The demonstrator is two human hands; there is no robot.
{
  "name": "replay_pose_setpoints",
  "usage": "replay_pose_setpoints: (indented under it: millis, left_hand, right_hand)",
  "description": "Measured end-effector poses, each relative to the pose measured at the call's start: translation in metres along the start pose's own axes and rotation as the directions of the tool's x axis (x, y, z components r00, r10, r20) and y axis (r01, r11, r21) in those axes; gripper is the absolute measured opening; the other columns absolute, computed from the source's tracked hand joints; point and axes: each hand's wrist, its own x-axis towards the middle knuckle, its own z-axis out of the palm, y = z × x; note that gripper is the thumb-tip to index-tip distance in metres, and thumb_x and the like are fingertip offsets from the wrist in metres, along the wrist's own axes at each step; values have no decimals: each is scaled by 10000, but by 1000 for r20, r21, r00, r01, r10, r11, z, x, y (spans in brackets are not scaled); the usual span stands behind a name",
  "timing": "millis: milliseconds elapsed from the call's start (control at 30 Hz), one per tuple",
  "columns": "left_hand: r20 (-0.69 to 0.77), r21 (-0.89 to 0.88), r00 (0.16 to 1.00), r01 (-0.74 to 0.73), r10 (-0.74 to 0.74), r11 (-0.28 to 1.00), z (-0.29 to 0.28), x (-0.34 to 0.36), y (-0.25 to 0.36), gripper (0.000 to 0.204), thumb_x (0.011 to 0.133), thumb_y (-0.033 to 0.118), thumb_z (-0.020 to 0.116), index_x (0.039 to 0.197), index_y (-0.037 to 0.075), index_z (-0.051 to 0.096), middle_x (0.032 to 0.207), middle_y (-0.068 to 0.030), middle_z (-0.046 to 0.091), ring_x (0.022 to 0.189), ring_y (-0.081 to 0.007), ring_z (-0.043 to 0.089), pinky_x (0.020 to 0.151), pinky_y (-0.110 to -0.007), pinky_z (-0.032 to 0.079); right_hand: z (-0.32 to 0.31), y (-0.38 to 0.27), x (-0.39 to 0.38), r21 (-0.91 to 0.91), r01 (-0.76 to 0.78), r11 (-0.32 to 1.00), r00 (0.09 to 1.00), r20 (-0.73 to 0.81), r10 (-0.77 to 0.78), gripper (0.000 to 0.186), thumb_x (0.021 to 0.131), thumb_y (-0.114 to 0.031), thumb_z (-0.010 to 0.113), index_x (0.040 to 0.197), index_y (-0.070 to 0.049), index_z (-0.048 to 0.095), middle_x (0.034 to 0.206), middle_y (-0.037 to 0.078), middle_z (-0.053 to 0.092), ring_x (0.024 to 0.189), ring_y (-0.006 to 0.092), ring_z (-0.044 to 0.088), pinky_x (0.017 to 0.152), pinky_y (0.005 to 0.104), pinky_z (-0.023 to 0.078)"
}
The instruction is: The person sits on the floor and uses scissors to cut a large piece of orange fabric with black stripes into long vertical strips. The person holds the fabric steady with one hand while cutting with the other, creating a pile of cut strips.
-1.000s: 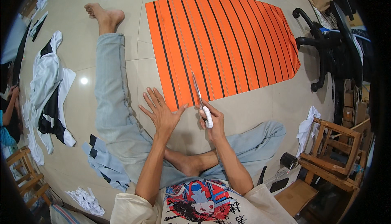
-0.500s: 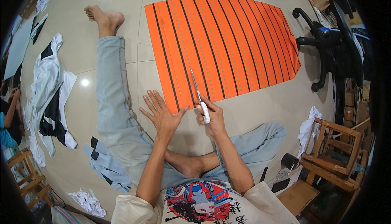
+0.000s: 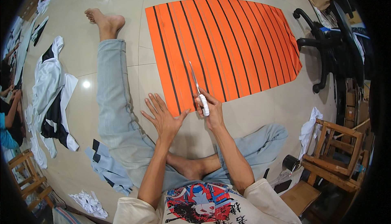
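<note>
Orange fabric (image 3: 220,49) with black and thin grey stripes lies spread on the tiled floor in front of me. My right hand (image 3: 211,106) is wrapped round the white-bound handle of a pair of scissors (image 3: 194,76) at the fabric's near edge. Their metal blade points away from me over the orange cloth, along the stripes. My left hand (image 3: 165,116) rests flat with its fingers spread, mostly on the floor beside the near left corner. Its thumb touches the edge of the cloth.
My legs stretch either side. White and black garments (image 3: 53,89) lie at the left, light blue cloth (image 3: 106,165) nearer. A black wheeled chair (image 3: 321,40) stands by the fabric's right end, a wooden stool (image 3: 332,150) at lower right. Another person's hand (image 3: 15,95) shows at far left.
The scissors and my right hand have moved slightly forward along the cloth. My left hand stays at the near left corner. The whole view has shifted a little.
</note>
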Motion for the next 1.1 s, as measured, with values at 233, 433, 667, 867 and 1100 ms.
replay_pose_setpoints:
  millis: [233,433,667,867,1100]
  left_hand:
    - [1,-9,1000,0,0,1000,1,-1,-1,1376,779,856,579,1582,-110,17,1670,-302,-60,1540,-457,-150,1117,-731,-131]
    - [16,-1,1000,16,-16,1000,-3,1,2,1387,765,858,589,1578,-119,36,1668,-311,-45,1541,-462,-138,1116,-736,-122]
    - [-30,-35,999,-24,23,999,-2,-1,1,1347,789,838,586,1581,-115,58,1663,-323,-19,1541,-467,-135,1107,-731,-149]
    - [-29,-43,999,-28,26,999,-2,-1,0,1350,792,838,585,1582,-114,45,1662,-325,-26,1540,-466,-139,1105,-727,-161]
    - [-28,-29,999,-22,21,999,-1,-2,-1,1353,788,837,587,1580,-119,48,1664,-321,-20,1542,-467,-132,1105,-730,-155]
  right_hand:
    - [-2,3,2,-13,-20,1000,1000,1,20,547,875,-67,765,1392,-12,597,1060,105,724,558,79,567,443,210,415]
    - [11,-15,10,-18,-15,1000,999,-39,14,541,856,-84,778,1363,10,617,885,79,699,508,83,540,420,230,384]
    - [19,-22,25,-34,-8,999,999,-35,7,541,852,-91,781,1360,4,622,904,72,714,503,77,545,397,226,368]
    - [17,-20,29,-65,-12,998,1000,-4,12,514,883,-41,740,1376,10,603,906,71,723,524,71,579,392,228,389]
    - [23,-30,31,-51,1,999,1000,-20,-2,506,887,-57,732,1367,34,601,883,61,716,499,68,549,397,227,409]
